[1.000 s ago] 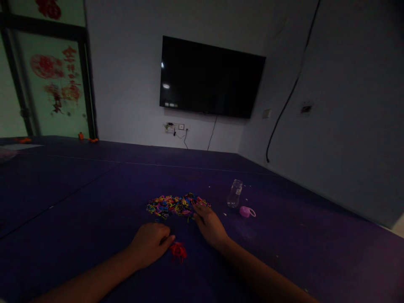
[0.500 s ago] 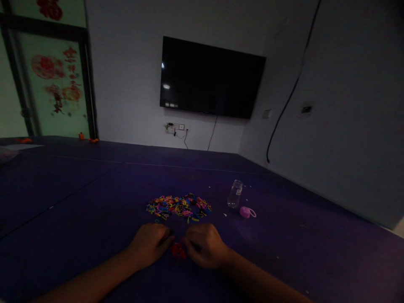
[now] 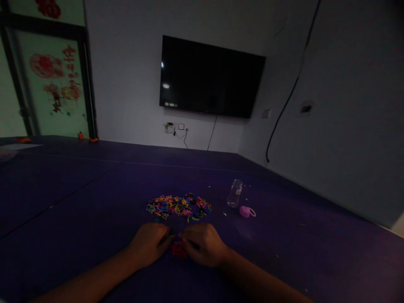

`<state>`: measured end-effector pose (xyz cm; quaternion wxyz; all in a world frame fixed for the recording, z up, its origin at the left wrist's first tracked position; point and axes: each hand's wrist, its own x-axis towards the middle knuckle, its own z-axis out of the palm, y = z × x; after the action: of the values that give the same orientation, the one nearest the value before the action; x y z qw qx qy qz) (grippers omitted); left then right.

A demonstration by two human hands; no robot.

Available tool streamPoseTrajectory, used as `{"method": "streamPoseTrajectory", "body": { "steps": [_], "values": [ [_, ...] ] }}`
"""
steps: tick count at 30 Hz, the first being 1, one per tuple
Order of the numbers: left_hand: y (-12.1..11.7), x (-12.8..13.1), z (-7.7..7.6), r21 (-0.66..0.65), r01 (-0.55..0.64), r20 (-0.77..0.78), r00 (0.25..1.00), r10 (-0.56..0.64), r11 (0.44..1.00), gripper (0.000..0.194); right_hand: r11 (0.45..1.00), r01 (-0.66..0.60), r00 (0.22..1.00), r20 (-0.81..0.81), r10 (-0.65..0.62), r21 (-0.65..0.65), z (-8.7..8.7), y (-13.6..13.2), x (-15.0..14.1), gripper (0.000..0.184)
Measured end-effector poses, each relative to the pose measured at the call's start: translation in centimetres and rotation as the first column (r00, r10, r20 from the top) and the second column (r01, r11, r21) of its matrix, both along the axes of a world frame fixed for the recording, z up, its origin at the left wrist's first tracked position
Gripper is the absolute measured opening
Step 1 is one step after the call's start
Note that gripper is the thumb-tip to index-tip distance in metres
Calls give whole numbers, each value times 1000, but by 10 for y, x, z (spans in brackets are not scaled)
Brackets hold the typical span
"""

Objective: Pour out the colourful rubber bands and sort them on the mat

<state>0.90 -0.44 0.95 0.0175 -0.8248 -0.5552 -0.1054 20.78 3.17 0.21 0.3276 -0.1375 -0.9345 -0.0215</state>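
Note:
My left hand [image 3: 151, 243] rests low on the purple surface, fingers curled in and thumb pointing right. Facing it, my right hand [image 3: 204, 244] is closed too, its fingertips pinched together towards the left. Between them lies a small red cluster [image 3: 179, 250], apparently of rubber bands, close to both thumbs. It is too dim to make out what either hand grips. Just beyond the hands spreads a pile of small rubber bands [image 3: 176, 205] in yellow, pink, blue and other colours.
A clear bottle [image 3: 234, 194] stands open to the right of the pile, with its pink looped cap [image 3: 245, 211] beside it. Small white scraps dot the purple surface [image 3: 94, 189]. A television [image 3: 211, 78] hangs on the far wall; a glass door [image 3: 53, 84] is at left.
My right hand's fingertips have moved slightly left, closer to my left hand and over the red cluster. My left hand has stayed nearly still.

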Motion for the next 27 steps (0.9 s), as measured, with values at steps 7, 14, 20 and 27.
{"method": "streamPoseTrajectory", "body": {
  "steps": [7, 14, 20, 27],
  "values": [
    [-1, 3, 2, -16, -47, -5, 999, 47, 999, 34, 954, 287, 954, -67, -293, -89, -3, 20, 8, 29],
    [-3, 5, 5, -19, -13, 32, 999, 14, 1000, 33, 807, 557, 830, 103, -548, -198, -1, 58, 28, 36],
    [-4, 7, 7, -23, -28, 24, 999, 28, 999, 33, 759, 613, 787, 255, -562, -220, -9, 64, 30, 43],
    [-3, 6, 7, -47, -29, 34, 999, 31, 998, 33, 722, 654, 754, 273, -597, -228, -12, 66, 31, 45]
  ]
}}
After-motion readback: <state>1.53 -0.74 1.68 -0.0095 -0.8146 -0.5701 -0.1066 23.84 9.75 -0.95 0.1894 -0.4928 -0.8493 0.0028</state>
